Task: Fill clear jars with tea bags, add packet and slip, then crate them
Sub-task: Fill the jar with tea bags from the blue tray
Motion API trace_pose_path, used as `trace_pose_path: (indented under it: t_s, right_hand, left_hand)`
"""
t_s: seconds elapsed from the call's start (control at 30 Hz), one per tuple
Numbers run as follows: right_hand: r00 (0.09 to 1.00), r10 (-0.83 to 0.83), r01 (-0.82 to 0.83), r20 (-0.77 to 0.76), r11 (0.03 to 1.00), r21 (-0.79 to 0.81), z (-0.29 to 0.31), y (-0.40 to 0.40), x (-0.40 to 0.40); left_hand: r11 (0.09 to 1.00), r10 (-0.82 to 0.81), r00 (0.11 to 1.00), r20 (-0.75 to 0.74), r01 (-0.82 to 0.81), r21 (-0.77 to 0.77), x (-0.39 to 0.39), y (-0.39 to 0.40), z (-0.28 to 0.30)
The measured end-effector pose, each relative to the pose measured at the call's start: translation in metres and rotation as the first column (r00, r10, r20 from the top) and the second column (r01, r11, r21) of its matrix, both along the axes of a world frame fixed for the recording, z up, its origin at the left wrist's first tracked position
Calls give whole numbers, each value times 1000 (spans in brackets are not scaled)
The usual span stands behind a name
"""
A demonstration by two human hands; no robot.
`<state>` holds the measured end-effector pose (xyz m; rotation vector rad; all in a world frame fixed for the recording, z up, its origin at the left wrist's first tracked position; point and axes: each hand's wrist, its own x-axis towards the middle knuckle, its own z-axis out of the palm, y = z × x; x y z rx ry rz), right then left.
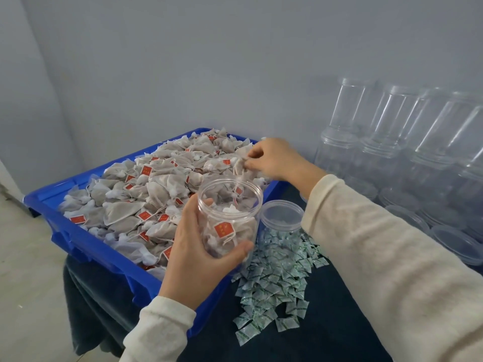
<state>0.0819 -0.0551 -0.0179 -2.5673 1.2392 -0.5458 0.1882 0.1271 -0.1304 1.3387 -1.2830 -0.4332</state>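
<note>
Right hand (271,159): reaching over the far corner of the bin, fingers curled and pinching a tea bag (241,163) at the top of the heap — it is holding that one bag, nothing else.
Left hand (201,246): wrapping round the lower wall of the jar (230,218), thumb on the near side, fingers behind; it is gripping the jar and tilting its mouth up and away, toward the right hand.
Key relation: the pinched bag is sitting just beyond and slightly right of the jar mouth, near it; the jar's long axis is leaning toward that hand, so the drop looks like a short pull back and down.
Jar: clear, lidless, standing over the bin's near-right edge, partly filled with bags — grey mesh, one red tag showing through the wall.
Bin (86,246): blue, heaped with like bags, lying on the dark counter (326,330).
Packets (274,278): small white-green ones are lying scattered just right of the jar.
Empty jars (386,142): stacked at the far right, well apart.
</note>
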Motion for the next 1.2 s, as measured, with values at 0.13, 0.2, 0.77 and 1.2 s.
trace_pose_path:
  t_s: [0.13, 0.2, 0.77, 1.2]
  right_hand:
    - [961, 54, -63, 273, 998, 26, 32, 25, -14]
    - [915, 78, -96, 396, 995, 25, 44, 41, -19]
    - [898, 329, -147, 293, 851, -504, -11, 104, -24]
    - [942, 321, -327, 102, 944, 47, 10, 106, -21]
  left_hand:
    - [1000, -1, 1000, 3, 1, 12, 0, 0, -1]
    - [1000, -2, 1000, 0, 2, 15, -1, 0, -1]
    - [999, 37, 999, 15, -37, -3, -3, 1, 1]
    - [999, 42, 999, 10, -42, 26, -3, 0, 0]
